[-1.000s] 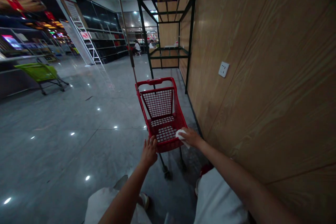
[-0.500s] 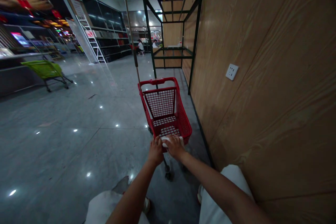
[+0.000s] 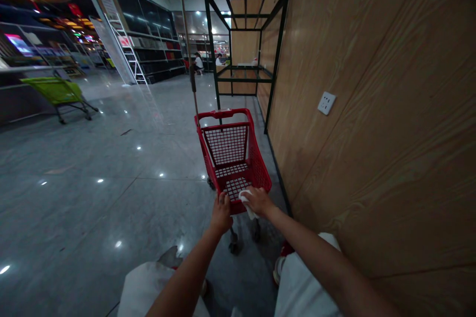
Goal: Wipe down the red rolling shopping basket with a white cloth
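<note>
A red plastic shopping cart (image 3: 226, 144) with grid walls stands right in front of me, its near end facing my knees. My left hand (image 3: 222, 213) grips the near rim at its left corner, fingers curled over the edge. On the right part of that same rim, my right hand (image 3: 259, 201) holds a white cloth (image 3: 246, 197) pressed against the plastic. Part of the cloth hangs down outside the rim. A long pole (image 3: 186, 34) rises upright from the cart's far left corner.
Close on my right runs a wood-panelled wall (image 3: 353, 158) with a socket (image 3: 326, 103). Beyond the cart stands a dark metal frame rack (image 3: 245, 80). A green shopping cart (image 3: 55, 90), a stepladder (image 3: 128, 52) and a crouching person (image 3: 199, 63) are farther off on the shiny floor (image 3: 92, 208).
My right hand has slid the white cloth rightward along the near rim, away from my left hand. My left hand keeps its hold at the corner. The view has shifted slightly.
</note>
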Demonstrator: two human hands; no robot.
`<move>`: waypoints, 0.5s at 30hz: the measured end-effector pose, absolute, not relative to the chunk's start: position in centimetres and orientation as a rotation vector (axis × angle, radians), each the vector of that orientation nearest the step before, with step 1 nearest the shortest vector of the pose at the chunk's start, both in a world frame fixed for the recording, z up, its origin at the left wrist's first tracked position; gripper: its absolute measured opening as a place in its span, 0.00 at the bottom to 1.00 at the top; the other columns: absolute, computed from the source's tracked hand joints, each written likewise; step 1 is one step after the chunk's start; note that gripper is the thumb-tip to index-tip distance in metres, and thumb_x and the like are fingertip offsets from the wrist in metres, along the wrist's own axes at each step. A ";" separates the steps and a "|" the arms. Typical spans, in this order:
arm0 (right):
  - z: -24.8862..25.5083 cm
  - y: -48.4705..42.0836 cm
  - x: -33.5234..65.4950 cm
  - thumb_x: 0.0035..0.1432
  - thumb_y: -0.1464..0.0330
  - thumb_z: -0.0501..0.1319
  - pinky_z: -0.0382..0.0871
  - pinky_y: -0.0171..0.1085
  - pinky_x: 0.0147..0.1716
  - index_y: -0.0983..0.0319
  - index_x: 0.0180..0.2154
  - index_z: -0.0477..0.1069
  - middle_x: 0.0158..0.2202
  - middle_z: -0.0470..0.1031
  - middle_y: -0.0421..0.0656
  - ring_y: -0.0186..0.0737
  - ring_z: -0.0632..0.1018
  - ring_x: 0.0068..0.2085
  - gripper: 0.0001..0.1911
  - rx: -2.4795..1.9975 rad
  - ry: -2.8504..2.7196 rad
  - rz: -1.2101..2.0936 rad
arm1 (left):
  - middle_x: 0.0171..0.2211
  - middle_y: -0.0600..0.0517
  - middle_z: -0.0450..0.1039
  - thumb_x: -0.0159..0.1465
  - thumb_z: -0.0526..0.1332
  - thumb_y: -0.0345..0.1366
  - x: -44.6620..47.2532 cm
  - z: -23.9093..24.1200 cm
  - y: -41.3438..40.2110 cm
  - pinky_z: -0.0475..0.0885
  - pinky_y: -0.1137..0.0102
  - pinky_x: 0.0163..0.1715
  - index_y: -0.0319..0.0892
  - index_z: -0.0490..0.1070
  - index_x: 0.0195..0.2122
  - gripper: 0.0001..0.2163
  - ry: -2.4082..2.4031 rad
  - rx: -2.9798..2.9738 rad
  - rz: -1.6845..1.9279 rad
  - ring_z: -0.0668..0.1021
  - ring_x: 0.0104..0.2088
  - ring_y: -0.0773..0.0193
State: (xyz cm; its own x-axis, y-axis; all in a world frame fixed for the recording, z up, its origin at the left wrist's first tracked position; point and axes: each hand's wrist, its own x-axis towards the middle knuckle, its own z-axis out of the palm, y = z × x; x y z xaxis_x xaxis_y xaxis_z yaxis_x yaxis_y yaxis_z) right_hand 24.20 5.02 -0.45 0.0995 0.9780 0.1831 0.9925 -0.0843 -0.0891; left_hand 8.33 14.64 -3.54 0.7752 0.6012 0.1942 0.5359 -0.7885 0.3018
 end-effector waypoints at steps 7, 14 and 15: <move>-2.2 5.9 22.4 0.63 0.62 0.54 0.62 0.40 0.43 0.51 0.53 0.64 0.52 0.67 0.46 0.42 0.71 0.44 0.17 -2.049 -2.038 -0.209 | 0.57 0.43 0.58 0.43 0.57 0.22 6.9 -1.9 14.8 0.52 0.51 0.61 0.43 0.58 0.50 0.30 0.860 2.772 0.265 0.52 0.64 0.49; -2.8 2.1 30.2 0.58 0.64 0.60 0.59 0.40 0.47 0.54 0.48 0.71 0.46 0.70 0.46 0.41 0.70 0.44 0.14 -2.004 -1.934 -0.399 | 0.56 0.41 0.58 0.43 0.57 0.22 7.5 -3.1 14.0 0.53 0.49 0.61 0.39 0.57 0.52 0.31 0.825 2.807 0.373 0.54 0.63 0.46; -2.8 1.9 30.2 0.58 0.64 0.59 0.59 0.40 0.47 0.54 0.47 0.71 0.45 0.70 0.46 0.41 0.70 0.43 0.14 -2.008 -1.925 -0.389 | 0.56 0.39 0.58 0.42 0.57 0.22 7.8 -3.5 13.8 0.52 0.49 0.61 0.37 0.57 0.52 0.32 0.806 2.811 0.396 0.54 0.63 0.45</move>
